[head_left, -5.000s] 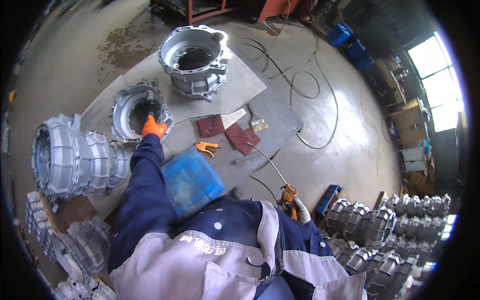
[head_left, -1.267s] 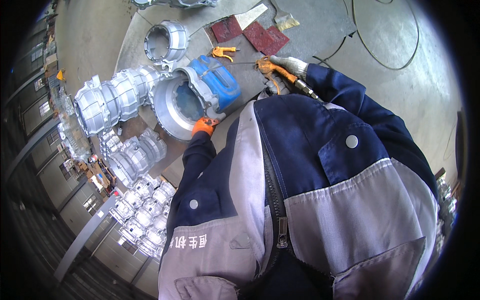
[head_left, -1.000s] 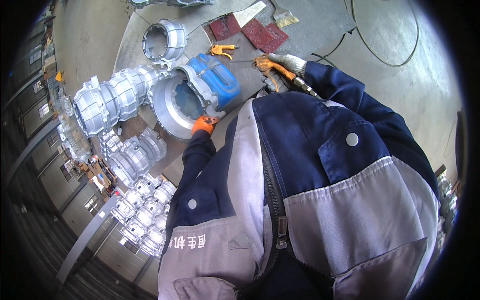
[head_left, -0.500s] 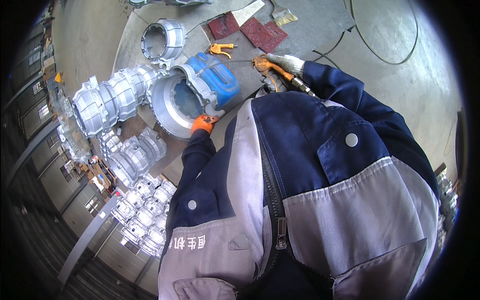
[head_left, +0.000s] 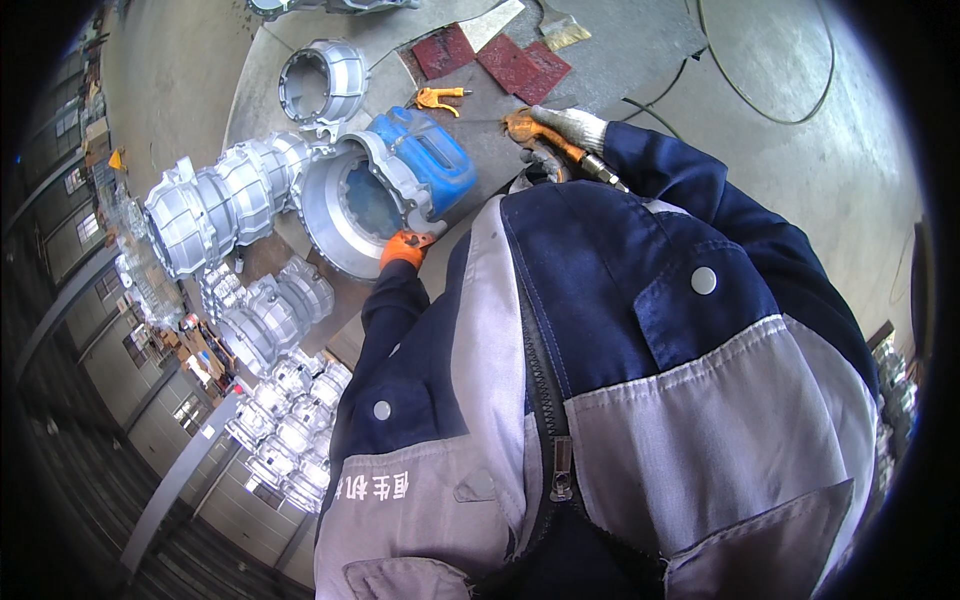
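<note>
My left hand (head_left: 405,247), in an orange glove, grips the rim of a round cast-aluminium housing (head_left: 345,210) that stands tilted on the floor mat. Behind the housing sits a blue plastic canister (head_left: 430,160), touching it. My right hand (head_left: 545,130), in a grey and orange glove, is closed around a slim pneumatic hand tool (head_left: 585,160) just right of the canister. My navy and grey work jacket fills the lower picture and hides the lower parts of both arms.
A long ribbed aluminium casting (head_left: 215,205) lies left of the housing, a smaller ring-shaped casting (head_left: 322,85) behind it. More castings (head_left: 280,410) are stacked at the lower left. An orange air gun (head_left: 440,96), red pads (head_left: 520,65) and a black hose (head_left: 760,100) lie on the floor.
Five seconds ago the view faced a different part of the floor, my left hand on another casting. Over the last second my hands and the housing have barely moved.
</note>
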Action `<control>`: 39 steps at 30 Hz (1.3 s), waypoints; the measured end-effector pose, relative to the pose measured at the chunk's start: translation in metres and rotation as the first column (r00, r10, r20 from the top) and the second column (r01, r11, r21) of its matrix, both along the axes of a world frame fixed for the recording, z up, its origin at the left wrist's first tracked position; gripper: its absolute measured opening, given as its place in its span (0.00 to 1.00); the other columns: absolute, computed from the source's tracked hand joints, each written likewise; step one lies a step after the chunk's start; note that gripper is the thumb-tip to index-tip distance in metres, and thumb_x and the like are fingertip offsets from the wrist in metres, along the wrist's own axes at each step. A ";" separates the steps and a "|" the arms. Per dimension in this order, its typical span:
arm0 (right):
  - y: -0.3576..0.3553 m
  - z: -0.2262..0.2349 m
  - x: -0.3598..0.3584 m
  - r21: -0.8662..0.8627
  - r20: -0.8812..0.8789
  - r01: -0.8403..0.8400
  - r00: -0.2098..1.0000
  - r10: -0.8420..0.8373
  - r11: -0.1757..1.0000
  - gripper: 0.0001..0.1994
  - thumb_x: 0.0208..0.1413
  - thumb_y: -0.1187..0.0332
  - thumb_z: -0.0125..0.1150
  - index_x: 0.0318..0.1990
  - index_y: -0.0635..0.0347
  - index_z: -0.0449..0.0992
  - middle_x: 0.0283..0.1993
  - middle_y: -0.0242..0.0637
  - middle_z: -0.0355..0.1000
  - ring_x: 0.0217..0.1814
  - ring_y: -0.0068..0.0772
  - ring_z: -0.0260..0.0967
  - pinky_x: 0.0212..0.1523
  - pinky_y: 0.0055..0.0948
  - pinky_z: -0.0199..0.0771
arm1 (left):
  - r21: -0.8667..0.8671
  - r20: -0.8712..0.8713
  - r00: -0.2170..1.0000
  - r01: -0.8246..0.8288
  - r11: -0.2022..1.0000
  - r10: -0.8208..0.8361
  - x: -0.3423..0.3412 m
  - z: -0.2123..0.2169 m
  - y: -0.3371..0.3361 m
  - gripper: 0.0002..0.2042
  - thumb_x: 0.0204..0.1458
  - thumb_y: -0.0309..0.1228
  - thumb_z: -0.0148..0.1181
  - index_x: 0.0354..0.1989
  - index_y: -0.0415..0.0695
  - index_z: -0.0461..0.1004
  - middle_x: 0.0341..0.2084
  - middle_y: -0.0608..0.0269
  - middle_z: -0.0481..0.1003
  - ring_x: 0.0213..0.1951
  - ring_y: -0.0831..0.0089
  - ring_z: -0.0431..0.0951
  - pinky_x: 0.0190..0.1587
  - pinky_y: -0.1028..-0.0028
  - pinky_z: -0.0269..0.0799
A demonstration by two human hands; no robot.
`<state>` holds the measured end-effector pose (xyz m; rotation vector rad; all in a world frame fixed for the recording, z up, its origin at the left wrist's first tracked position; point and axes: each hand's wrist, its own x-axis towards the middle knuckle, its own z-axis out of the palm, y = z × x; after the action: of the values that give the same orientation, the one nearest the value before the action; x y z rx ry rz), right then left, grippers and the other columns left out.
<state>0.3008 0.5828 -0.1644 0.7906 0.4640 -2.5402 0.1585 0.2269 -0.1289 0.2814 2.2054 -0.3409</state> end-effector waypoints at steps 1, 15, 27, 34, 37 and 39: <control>0.002 0.001 0.000 0.033 0.005 0.001 1.000 -0.001 0.999 0.19 0.59 0.55 0.47 0.45 0.63 0.69 0.34 0.40 0.74 0.29 0.32 0.73 0.29 0.28 0.78 | 0.006 0.016 1.000 -0.010 1.000 0.010 0.000 0.000 -0.001 0.33 0.42 0.60 0.50 0.43 0.39 0.73 0.43 0.43 0.71 0.49 0.55 0.69 0.50 0.67 0.63; 0.001 -0.014 -0.011 0.168 -0.024 -0.035 0.999 0.040 0.985 0.19 0.58 0.54 0.48 0.45 0.63 0.70 0.33 0.40 0.73 0.28 0.30 0.73 0.30 0.26 0.76 | 0.116 0.013 0.975 -0.224 0.968 0.224 -0.003 -0.019 -0.027 0.26 0.39 0.51 0.59 0.40 0.41 0.74 0.37 0.47 0.74 0.43 0.55 0.74 0.46 0.67 0.66; 0.048 0.039 -0.026 0.567 -0.265 -0.140 0.902 0.341 0.812 0.27 0.56 0.42 0.42 0.43 0.58 0.73 0.33 0.35 0.73 0.26 0.21 0.71 0.27 0.19 0.72 | 0.048 -0.114 0.980 -0.160 0.986 0.164 0.003 0.001 0.004 0.19 0.44 0.42 0.57 0.43 0.46 0.73 0.40 0.51 0.74 0.47 0.56 0.72 0.48 0.67 0.65; 0.039 0.027 -0.004 0.232 -0.144 -0.062 0.985 0.097 0.971 0.24 0.55 0.46 0.49 0.41 0.61 0.72 0.34 0.38 0.73 0.30 0.23 0.72 0.31 0.19 0.75 | 0.067 -0.295 0.931 -0.204 0.977 0.215 0.003 -0.010 0.013 0.21 0.41 0.38 0.55 0.46 0.48 0.71 0.44 0.52 0.73 0.49 0.58 0.71 0.50 0.67 0.64; 0.037 0.022 0.006 0.239 -0.096 -0.155 0.978 0.183 0.958 0.21 0.56 0.50 0.49 0.40 0.61 0.71 0.31 0.36 0.73 0.27 0.23 0.72 0.27 0.20 0.75 | 0.053 -0.258 0.953 -0.148 0.988 0.157 -0.001 -0.016 0.007 0.21 0.41 0.38 0.56 0.46 0.46 0.71 0.44 0.52 0.73 0.49 0.59 0.71 0.51 0.68 0.64; 0.038 0.022 0.010 0.179 -0.063 -0.212 0.972 0.226 0.961 0.19 0.57 0.53 0.50 0.42 0.60 0.71 0.32 0.34 0.73 0.28 0.20 0.71 0.28 0.20 0.75 | 0.043 -0.276 0.943 -0.180 0.983 0.184 0.000 -0.015 0.009 0.21 0.41 0.39 0.56 0.46 0.46 0.71 0.44 0.52 0.73 0.50 0.59 0.70 0.51 0.68 0.64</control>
<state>0.3108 0.6206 -0.1428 0.6545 0.7619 -2.3550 0.1580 0.2360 -0.1439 0.0371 2.4912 -0.2722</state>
